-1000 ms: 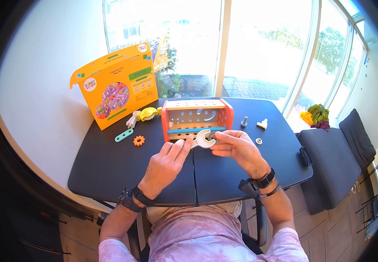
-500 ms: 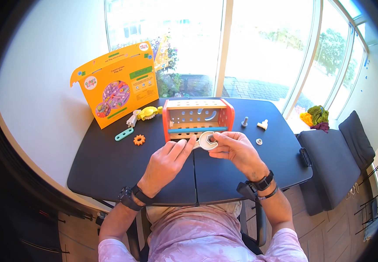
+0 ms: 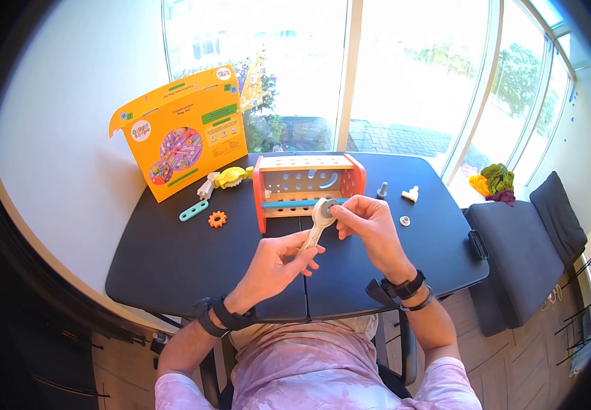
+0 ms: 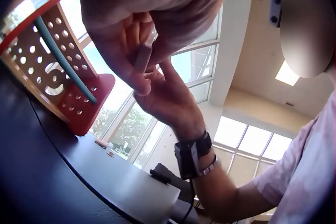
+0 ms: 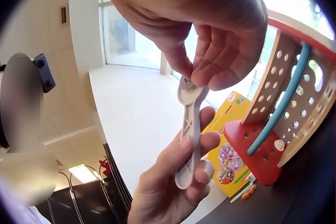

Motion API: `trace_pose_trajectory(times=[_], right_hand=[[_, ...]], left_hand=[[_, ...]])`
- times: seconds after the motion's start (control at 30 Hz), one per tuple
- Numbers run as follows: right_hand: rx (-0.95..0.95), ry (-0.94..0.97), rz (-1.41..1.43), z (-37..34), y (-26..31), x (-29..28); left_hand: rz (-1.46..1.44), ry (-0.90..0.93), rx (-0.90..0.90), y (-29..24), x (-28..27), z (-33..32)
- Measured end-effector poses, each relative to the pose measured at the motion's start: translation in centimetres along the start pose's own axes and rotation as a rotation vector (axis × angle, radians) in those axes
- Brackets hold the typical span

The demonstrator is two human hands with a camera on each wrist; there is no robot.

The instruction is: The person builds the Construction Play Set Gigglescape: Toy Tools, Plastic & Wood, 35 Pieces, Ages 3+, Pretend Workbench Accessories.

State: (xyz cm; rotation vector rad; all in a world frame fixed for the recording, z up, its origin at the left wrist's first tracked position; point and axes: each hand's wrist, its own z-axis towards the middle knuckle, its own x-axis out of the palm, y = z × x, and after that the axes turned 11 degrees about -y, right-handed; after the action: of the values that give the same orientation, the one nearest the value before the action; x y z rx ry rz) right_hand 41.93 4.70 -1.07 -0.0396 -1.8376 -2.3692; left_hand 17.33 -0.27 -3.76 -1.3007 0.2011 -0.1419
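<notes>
A cream toy wrench (image 5: 192, 116) is held up in front of the toy toolbox, its head uppermost. My left hand (image 3: 276, 262) grips its handle between thumb and fingers. At the wrench's head, my right hand (image 3: 372, 229) pinches a small grey piece (image 3: 329, 208), which sits against the opening there; the fingertips hide part of it. Behind both hands stands the wooden toolbox (image 3: 309, 162) with red end panels, drilled boards and a blue bar (image 3: 302, 203).
On the black table (image 3: 172, 266) lie an orange gear (image 3: 217, 219), a teal strip with holes (image 3: 193, 211) and a yellow toy piece (image 3: 232, 178) at left. A grey bolt (image 3: 382, 190), a white piece (image 3: 411, 195) and a nut (image 3: 404, 221) are at right. A yellow box (image 3: 186, 137) stands behind.
My left hand has turned palm-up and lower, now wrapping the wrench handle. The wrench has swung from nearly level to upright. My right hand has risen slightly with the grey piece at the head.
</notes>
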Motion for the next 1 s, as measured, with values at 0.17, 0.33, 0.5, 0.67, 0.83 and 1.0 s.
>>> trace_pose_trajectory(times=[0.17, 0.33, 0.5, 0.67, 0.83, 1.0], right_hand=[[-0.135, -0.125, 0.050, -0.1, 0.3, 1.3], [-0.093, -0.076, 0.030, 0.2, -0.4, 0.9], [-0.098, -0.059, -0.026, 0.6, -0.9, 0.5], [-0.107, -0.070, -0.034, 0.7, -1.2, 0.3], [-0.096, -0.086, -0.028, 1.1, -1.0, 0.3], [-0.084, -0.130, -0.008, 1.2, -0.6, 0.3]], left_hand=[[-0.223, 0.126, -0.169, -0.7, 0.5, 0.3], [-0.266, 0.146, -0.229, -0.9, 0.9, 0.4], [-0.290, 0.182, -0.288, -1.1, 0.9, 0.7], [-0.460, 0.246, -0.387, -0.9, 0.2, 1.2], [-0.541, 0.268, -0.396, -0.6, 0.1, 2.0], [-0.560, 0.248, -0.377, -0.7, 0.7, 2.6]])
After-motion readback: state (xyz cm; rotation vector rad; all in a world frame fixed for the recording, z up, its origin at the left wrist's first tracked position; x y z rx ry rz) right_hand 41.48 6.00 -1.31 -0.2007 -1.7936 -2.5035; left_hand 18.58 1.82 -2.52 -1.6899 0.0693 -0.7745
